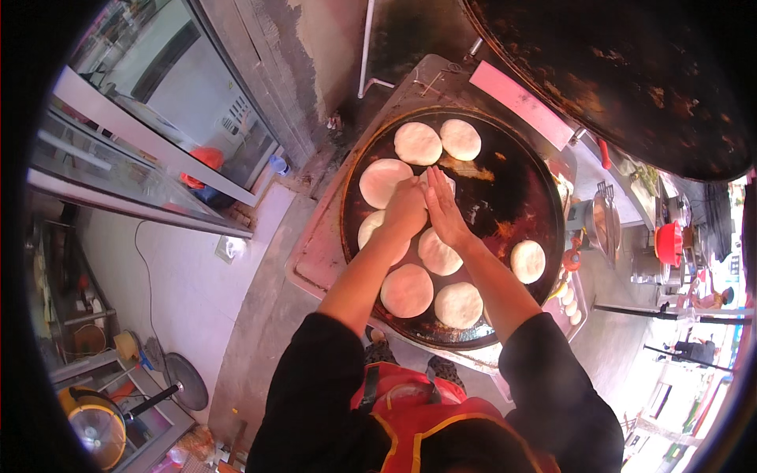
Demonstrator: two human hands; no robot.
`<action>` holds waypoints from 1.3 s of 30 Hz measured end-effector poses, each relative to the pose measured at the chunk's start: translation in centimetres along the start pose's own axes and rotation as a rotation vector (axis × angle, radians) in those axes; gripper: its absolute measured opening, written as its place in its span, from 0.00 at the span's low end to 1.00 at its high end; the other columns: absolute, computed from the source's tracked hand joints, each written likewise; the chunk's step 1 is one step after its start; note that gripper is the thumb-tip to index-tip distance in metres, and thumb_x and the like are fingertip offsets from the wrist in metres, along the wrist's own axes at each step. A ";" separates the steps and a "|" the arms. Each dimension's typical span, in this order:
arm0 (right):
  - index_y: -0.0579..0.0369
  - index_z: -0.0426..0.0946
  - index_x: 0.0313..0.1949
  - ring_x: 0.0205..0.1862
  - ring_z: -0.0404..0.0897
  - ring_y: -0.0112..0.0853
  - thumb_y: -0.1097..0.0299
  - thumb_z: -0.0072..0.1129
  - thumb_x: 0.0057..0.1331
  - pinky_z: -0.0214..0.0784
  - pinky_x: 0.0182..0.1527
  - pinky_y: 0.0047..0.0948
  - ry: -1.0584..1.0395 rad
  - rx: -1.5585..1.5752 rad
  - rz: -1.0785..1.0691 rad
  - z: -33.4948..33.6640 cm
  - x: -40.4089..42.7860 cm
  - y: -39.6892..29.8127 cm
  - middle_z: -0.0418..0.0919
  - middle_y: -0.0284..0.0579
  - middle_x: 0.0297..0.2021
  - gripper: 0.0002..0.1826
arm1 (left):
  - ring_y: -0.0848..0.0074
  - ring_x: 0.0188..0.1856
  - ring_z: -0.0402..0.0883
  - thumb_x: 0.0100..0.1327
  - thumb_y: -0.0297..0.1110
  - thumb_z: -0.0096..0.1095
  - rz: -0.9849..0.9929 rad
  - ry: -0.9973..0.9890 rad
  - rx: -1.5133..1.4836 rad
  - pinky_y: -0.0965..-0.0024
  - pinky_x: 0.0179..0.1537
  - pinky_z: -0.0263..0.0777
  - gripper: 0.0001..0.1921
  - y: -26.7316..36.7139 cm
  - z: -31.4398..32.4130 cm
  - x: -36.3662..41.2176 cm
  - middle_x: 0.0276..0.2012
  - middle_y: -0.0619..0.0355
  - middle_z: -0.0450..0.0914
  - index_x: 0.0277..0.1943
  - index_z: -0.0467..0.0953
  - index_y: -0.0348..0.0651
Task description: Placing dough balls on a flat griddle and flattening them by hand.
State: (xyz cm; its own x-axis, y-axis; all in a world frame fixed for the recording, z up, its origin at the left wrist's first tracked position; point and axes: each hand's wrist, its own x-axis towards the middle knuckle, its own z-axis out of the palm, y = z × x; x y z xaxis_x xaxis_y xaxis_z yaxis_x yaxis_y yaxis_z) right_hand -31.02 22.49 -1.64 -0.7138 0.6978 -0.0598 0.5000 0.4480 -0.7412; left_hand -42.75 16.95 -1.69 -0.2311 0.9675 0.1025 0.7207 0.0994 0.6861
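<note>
My left hand (408,204), its fingers curled, meets my right hand (446,211) above a round black griddle pan (508,201). The right hand is flat, with its fingers straight and together. A pale piece, probably a dough round (449,180), shows from behind the fingers; most of it is hidden, so I cannot tell whether it is held or pressed. Several flat dough rounds lie on the pan around my hands: one (385,183) left of the left hand, one (440,253) below the right hand, one (417,143) beyond them, and another (527,262) apart at the right.
A large dark round lid (615,77) stands raised at the upper right, with a pink panel (520,105) by its edge. Right of the pan are a metal pot (603,224) and a tray (582,322) with small dough pieces. A fan (94,431) stands lower left, below a glass door (154,171).
</note>
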 end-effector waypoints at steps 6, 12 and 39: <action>0.68 0.45 0.64 0.68 0.41 0.53 0.49 0.32 0.69 0.33 0.67 0.48 0.180 -0.402 -0.119 3.4 1.1 3.0 0.44 0.66 0.65 0.36 | 0.54 0.51 0.71 0.57 0.25 0.53 -0.106 0.286 -0.046 0.59 0.52 0.65 0.16 -1.4 -7.5 -8.4 0.48 0.45 0.73 0.50 0.70 0.35; 0.71 0.50 0.62 0.66 0.49 0.57 0.49 0.42 0.66 0.41 0.65 0.52 0.188 -0.512 -0.112 3.6 2.0 3.9 0.51 0.69 0.62 0.37 | 0.54 0.47 0.73 0.59 0.25 0.53 -0.172 0.261 -0.084 0.59 0.48 0.67 0.15 -0.6 -9.7 -14.7 0.45 0.45 0.75 0.49 0.71 0.35; 0.67 0.46 0.64 0.68 0.43 0.53 0.49 0.39 0.67 0.37 0.66 0.49 0.255 -0.556 -0.106 2.8 0.5 2.1 0.46 0.64 0.65 0.37 | 0.54 0.43 0.76 0.58 0.26 0.56 -0.151 0.212 -0.132 0.60 0.43 0.71 0.13 0.1 -9.3 -20.0 0.43 0.46 0.75 0.47 0.72 0.36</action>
State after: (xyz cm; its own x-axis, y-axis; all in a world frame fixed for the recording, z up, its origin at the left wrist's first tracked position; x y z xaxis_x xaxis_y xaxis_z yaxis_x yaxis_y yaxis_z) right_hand -31.69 22.20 -5.06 -0.6679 0.7147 0.2075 0.6627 0.6980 -0.2713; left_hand -44.16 -4.56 2.98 -0.4707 0.8724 0.1313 0.5794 0.1935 0.7917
